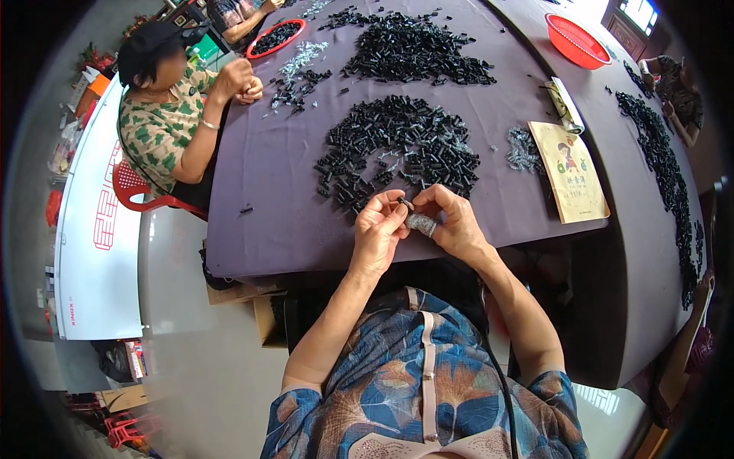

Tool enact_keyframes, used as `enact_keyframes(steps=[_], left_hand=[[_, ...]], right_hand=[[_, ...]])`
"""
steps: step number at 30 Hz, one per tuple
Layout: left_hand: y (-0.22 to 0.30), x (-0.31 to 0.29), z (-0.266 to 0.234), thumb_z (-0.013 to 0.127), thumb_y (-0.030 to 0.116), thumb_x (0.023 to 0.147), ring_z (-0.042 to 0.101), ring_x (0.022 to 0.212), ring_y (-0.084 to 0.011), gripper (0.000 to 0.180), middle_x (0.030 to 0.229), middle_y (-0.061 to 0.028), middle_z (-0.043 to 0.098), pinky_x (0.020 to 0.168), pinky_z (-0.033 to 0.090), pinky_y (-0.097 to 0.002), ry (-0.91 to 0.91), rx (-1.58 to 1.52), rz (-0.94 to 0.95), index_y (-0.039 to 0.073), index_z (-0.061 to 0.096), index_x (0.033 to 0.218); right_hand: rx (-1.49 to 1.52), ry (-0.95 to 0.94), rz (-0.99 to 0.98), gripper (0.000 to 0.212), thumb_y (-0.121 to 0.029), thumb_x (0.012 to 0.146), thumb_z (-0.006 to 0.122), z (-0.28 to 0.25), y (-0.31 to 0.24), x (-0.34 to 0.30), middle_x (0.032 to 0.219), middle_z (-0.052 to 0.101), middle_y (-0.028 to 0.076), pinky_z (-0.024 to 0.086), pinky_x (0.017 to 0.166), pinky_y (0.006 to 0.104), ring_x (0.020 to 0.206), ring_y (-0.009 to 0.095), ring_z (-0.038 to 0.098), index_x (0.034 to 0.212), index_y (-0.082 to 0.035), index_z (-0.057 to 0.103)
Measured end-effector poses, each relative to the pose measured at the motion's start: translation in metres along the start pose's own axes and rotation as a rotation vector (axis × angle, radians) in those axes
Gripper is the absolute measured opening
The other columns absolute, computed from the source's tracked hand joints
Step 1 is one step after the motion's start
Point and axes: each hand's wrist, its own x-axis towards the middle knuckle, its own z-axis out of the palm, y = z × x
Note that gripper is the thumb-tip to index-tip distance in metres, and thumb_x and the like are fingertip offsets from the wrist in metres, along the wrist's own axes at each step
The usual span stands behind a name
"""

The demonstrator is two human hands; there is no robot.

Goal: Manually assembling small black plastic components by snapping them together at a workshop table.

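Note:
My left hand pinches a small black plastic piece between thumb and fingertips, just over the table's near edge. My right hand meets it there, its fingers bent and closed at the same piece. A grey wrapping covers one finger of the right hand. Right beyond both hands spreads a heap of small black tube-like pieces. Small clear pieces lie in the heap's hollow middle. The fingers hide part of what I hold.
A second black heap lies farther back. Clear pieces lie beside a yellow booklet at right. A red basket stands far right; a red tray holds black pieces. A person sits at left, hands over the table.

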Motion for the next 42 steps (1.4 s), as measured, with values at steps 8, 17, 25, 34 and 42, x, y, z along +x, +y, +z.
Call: enact_keyframes(steps=[8,17,25,34,42], left_hand=[[0.007,-0.006,-0.001,0.063,0.003,0.089,0.056,0.075,-0.0053,0.031,0.091,-0.0001,0.062,0.061,0.044,-0.0201,-0.058,0.125,-0.088,0.007,0.051,0.118],[0.012,-0.006,0.001,0.064,0.004,0.088,0.059,0.077,-0.0059,0.038,0.098,-0.0041,0.065,0.057,0.041,-0.0182,-0.079,0.108,-0.165,0.006,0.048,0.122],[0.014,-0.002,-0.005,0.065,0.005,0.089,0.06,0.073,-0.0049,0.034,0.096,-0.0063,0.067,0.049,0.037,-0.0154,-0.087,0.062,-0.207,0.007,0.05,0.119],[0.012,0.003,-0.016,0.07,0.005,0.086,0.061,0.07,-0.006,0.034,0.092,-0.0054,0.068,0.047,0.038,-0.0162,-0.14,-0.059,-0.303,0.01,0.053,0.116],[0.011,0.004,-0.017,0.069,0.005,0.086,0.062,0.071,-0.008,0.034,0.092,-0.0056,0.069,0.049,0.039,-0.0179,-0.144,-0.082,-0.298,0.011,0.053,0.115]], right_hand=[[-0.049,-0.089,-0.117,0.046,-0.009,0.07,0.083,-0.007,-0.012,0.004,0.097,0.056,0.005,0.046,0.063,0.0286,0.071,0.015,0.052,0.11,-0.004,0.061],[-0.085,-0.17,-0.209,0.039,-0.004,0.07,0.078,-0.005,0.003,0.002,0.1,0.059,0.009,0.051,0.071,0.0321,0.086,0.023,0.062,0.106,-0.003,0.062],[-0.018,-0.121,-0.188,0.034,-0.005,0.074,0.076,-0.001,-0.003,0.002,0.1,0.061,0.01,0.052,0.07,0.033,0.079,0.023,0.063,0.104,0.0,0.062],[-0.01,-0.099,-0.157,0.032,-0.01,0.074,0.078,0.001,-0.008,0.001,0.093,0.063,0.007,0.049,0.065,0.03,0.073,0.019,0.06,0.101,-0.002,0.063],[-0.003,-0.09,-0.156,0.033,-0.013,0.074,0.08,0.004,-0.004,0.001,0.093,0.064,0.006,0.049,0.066,0.0301,0.074,0.018,0.06,0.1,-0.003,0.063]])
